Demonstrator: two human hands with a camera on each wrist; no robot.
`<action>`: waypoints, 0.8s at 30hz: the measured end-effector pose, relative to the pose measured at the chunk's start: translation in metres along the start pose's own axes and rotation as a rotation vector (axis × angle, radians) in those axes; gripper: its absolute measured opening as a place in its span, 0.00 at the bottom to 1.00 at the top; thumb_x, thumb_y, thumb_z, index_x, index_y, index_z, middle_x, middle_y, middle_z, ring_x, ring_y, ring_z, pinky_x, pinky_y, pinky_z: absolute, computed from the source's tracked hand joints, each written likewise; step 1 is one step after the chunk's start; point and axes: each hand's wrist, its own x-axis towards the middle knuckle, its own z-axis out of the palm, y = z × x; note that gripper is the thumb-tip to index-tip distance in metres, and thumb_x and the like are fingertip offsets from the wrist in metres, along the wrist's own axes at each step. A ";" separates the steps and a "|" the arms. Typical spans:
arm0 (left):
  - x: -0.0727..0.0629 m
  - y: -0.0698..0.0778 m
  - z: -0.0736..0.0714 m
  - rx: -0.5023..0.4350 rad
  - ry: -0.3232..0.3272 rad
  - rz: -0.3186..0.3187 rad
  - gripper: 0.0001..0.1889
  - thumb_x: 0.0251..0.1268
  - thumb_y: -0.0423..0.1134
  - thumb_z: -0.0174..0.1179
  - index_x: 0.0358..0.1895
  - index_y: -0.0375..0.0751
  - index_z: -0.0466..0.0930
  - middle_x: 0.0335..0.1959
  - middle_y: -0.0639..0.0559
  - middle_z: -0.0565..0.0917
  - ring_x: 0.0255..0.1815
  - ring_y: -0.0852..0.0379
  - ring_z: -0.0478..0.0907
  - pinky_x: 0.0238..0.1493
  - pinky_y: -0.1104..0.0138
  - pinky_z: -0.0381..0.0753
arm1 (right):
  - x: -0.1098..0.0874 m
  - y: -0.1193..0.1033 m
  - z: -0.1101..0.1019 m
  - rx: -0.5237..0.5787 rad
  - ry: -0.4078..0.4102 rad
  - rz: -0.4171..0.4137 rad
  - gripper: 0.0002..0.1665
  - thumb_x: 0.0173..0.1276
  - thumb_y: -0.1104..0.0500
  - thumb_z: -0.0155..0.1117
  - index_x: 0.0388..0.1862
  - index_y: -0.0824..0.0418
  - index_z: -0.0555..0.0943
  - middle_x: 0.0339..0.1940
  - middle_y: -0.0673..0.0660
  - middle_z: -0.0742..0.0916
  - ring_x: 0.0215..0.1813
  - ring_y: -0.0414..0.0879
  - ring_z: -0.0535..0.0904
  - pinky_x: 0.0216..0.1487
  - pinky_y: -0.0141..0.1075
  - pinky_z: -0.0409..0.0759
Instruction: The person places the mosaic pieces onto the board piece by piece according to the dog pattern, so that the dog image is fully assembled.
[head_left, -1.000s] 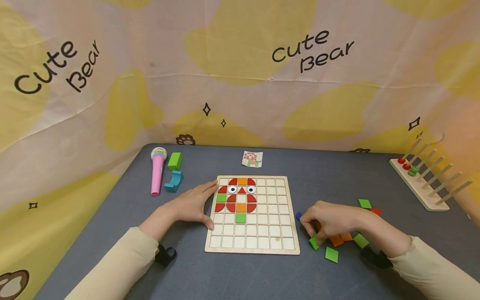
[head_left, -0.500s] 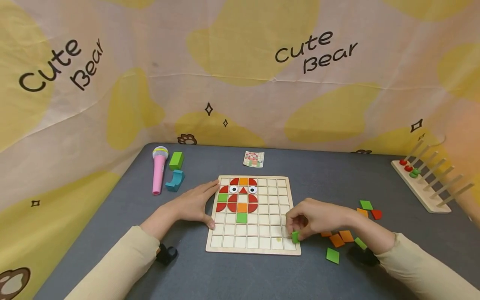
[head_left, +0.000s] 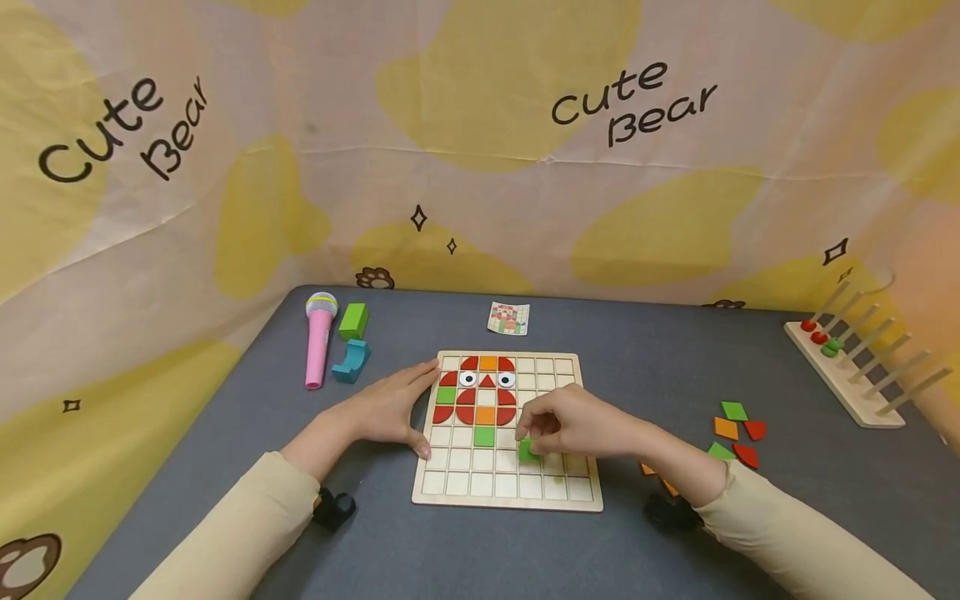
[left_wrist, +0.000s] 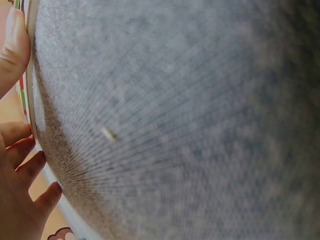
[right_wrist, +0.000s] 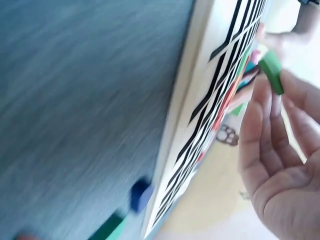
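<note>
Pinching a green tile (head_left: 527, 451) between thumb and fingers, held it over the board (head_left: 458, 483) with the right hand (head_left: 577, 421). Had it right of the set-in green square (head_left: 484, 436), a bit nearer the person; could not tell the exact cell. Looked tilted and apart from the grid in the right wrist view. Laid the left hand (head_left: 393, 408) along the board's left edge, touching with thumb and fingers spread, not pinching any tile.

Risks, as judged: could have dropped the tile across a divider, from that tilt or from an early release. Could have landed one cell off, from fingers blocking the head view. Could have nudged the red piece (head_left: 506, 414) just beside the right fingertips. Could have twisted the board by pressing hard, for lack of bracing on its right side. Could have dragged loose orange tiles (head_left: 647, 469) with the low right wrist camera (head_left: 672, 512).

Room: had unfilled cells to the right and down to the near rim, then table (head_left: 450, 550) beyond. Got tighter past the right edge: saw a blue piece (right_wrist: 141, 195) just beside it, plus loose green (head_left: 734, 411) and red tiles (head_left: 754, 430) farther out. Saw the peg rack (head_left: 843, 375) well apart, the small card (head_left: 508, 318) near the far rim, and the teal arch (head_left: 352, 362) near the left hand.
</note>
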 end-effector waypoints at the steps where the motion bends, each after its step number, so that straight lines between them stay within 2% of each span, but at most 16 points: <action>1: 0.000 0.000 0.000 0.000 0.000 -0.002 0.67 0.35 0.69 0.74 0.80 0.45 0.49 0.83 0.46 0.50 0.81 0.40 0.53 0.75 0.40 0.61 | 0.003 -0.002 0.002 -0.002 0.016 -0.002 0.06 0.62 0.63 0.71 0.36 0.52 0.86 0.26 0.44 0.84 0.30 0.32 0.75 0.35 0.25 0.78; 12: 0.000 0.000 0.000 -0.007 0.001 0.002 0.67 0.35 0.69 0.74 0.80 0.44 0.49 0.83 0.47 0.50 0.82 0.40 0.52 0.76 0.41 0.60 | 0.034 -0.025 0.014 -0.028 0.100 -0.012 0.08 0.57 0.68 0.67 0.33 0.56 0.87 0.25 0.46 0.86 0.28 0.32 0.75 0.34 0.25 0.76; 24: -0.001 0.001 -0.001 -0.005 0.009 0.007 0.66 0.36 0.68 0.74 0.79 0.43 0.50 0.82 0.46 0.51 0.81 0.40 0.53 0.75 0.40 0.61 | 0.051 -0.036 0.025 -0.075 0.055 0.038 0.08 0.53 0.70 0.69 0.28 0.57 0.88 0.21 0.48 0.85 0.24 0.33 0.72 0.28 0.24 0.71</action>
